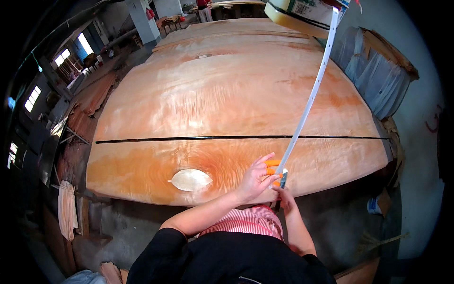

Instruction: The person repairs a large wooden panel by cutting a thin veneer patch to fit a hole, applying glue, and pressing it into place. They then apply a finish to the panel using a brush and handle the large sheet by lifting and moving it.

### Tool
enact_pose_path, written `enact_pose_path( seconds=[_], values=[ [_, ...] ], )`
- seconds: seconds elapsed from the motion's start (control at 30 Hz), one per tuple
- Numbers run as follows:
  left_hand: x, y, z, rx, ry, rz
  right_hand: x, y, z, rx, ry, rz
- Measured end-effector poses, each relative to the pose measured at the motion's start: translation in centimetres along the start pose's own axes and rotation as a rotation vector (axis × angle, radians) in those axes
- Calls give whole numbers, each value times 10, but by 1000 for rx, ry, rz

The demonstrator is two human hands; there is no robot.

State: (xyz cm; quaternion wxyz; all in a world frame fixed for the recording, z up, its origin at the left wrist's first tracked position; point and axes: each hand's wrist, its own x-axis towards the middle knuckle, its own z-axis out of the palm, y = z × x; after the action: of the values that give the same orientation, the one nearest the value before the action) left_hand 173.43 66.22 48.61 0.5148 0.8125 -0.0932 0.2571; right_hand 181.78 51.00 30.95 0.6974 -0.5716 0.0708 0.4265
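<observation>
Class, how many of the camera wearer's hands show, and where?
2. The left hand is at the lower end of the white perforated tape; the right hand is lower and further right, by the near edge of the veneer sheet. Some fingers are hidden.

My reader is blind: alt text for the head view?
A person's left hand holds a white perforated strip slanting down from above, the right hand close by, at the near edge of a broad wood sheet with a pale leaf-shaped patch.
</observation>
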Motion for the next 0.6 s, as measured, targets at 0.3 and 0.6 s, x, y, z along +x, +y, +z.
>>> enact_pose_path(
  seconds=[0.3,0.6],
  values=[
    [1,-12,3,19,144,-45,-63,-46,57,-253,69,-660],
    [-4,-23,-3,-92,119,-132,-88,-56,88,-9,-79,-360]
  ],
)
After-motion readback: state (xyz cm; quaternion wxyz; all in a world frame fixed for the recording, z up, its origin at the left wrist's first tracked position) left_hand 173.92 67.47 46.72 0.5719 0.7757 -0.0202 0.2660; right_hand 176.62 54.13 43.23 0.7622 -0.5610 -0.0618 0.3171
